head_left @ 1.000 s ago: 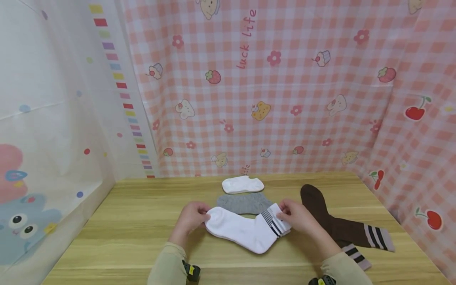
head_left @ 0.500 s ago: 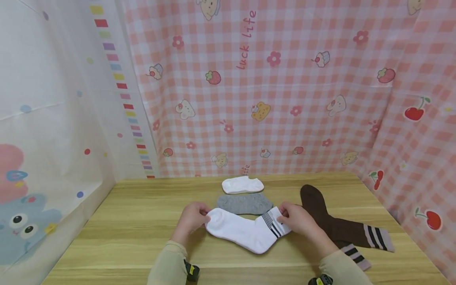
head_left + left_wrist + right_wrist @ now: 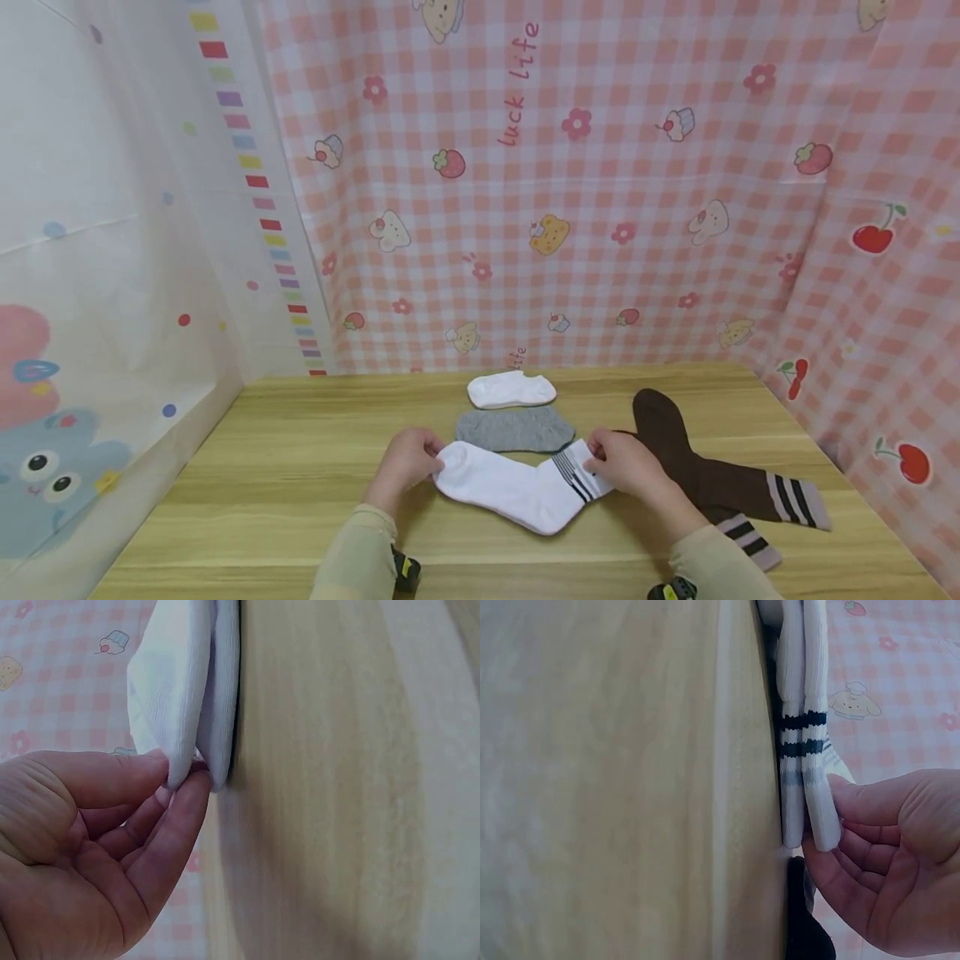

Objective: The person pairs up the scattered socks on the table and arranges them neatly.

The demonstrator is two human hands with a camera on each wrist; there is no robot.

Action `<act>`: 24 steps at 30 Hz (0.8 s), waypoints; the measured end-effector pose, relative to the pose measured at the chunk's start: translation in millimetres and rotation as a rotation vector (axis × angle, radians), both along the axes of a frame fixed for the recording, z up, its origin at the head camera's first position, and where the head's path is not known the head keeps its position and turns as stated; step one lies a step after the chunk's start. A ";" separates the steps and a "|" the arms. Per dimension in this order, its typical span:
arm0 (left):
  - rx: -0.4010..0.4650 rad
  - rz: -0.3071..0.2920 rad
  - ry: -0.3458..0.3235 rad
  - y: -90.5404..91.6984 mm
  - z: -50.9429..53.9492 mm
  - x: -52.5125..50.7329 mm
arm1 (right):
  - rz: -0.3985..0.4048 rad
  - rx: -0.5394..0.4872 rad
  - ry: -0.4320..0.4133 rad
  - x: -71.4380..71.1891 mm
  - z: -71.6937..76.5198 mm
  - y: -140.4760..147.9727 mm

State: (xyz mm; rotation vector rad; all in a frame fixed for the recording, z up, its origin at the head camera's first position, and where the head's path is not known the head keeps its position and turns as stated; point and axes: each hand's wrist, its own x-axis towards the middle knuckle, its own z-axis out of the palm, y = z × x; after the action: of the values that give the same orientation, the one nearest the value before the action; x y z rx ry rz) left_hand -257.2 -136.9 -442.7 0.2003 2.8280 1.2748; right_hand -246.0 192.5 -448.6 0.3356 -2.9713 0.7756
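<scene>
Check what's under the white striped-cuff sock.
Under the white striped-cuff sock, the wrist views show a second white layer, similarly banded, between it and the wooden table. Most of that layer is covered; anything else underneath can't be seen.

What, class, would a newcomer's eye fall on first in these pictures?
Probably the pink checked cloth hanging behind the table. Next, the white socks with black-striped cuffs near the table's middle, left fingers pinching the toe end, right fingers the cuff end. The dark brown socks to their right stand out against the pale wood.
</scene>
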 end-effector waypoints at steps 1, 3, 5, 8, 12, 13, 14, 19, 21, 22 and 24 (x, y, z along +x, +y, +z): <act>-0.009 0.000 0.000 0.2 0.6 0.2 | -0.002 0.010 -0.002 0.1 0.1 -0.3; -0.031 -0.001 0.006 0.7 1.0 0.3 | -0.007 0.029 -0.006 -0.2 -0.3 -0.8; -0.047 -0.001 0.010 1.2 1.1 0.5 | -0.009 0.040 -0.008 -0.7 -0.9 -1.1; -0.070 0.000 0.020 1.8 0.0 -0.4 | -0.011 0.053 -0.011 -1.0 -1.7 -1.2; -0.097 0.001 0.029 1.8 -2.0 -2.8 | -0.010 0.061 -0.012 -1.0 -1.3 -1.4; -0.103 0.001 0.033 1.9 -2.5 -3.4 | -0.009 0.062 -0.013 -0.8 -0.9 -1.5; -0.111 0.000 0.038 1.9 -3.3 -4.1 | -0.009 0.060 -0.017 -0.6 -0.3 -1.7; -0.152 -0.008 0.077 2.2 -4.8 -4.8 | -0.005 0.072 -0.023 -0.4 2.1 -2.3; -0.166 -0.006 0.083 2.4 -4.7 -4.7 | -0.005 0.081 -0.025 -1.0 2.6 -2.4; -0.175 -0.002 0.082 2.5 -4.7 -4.9 | -0.005 0.086 -0.028 -1.4 2.8 -2.5; -0.189 0.009 0.069 2.9 -4.5 -5.6 | -0.006 0.094 -0.035 -2.5 3.0 -2.5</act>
State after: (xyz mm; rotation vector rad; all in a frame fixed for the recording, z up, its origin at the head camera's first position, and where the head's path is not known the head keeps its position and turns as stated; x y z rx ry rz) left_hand -262.8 -134.0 -447.2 0.2298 2.9879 1.0117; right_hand -248.5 190.0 -445.6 0.3211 -3.0470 0.6497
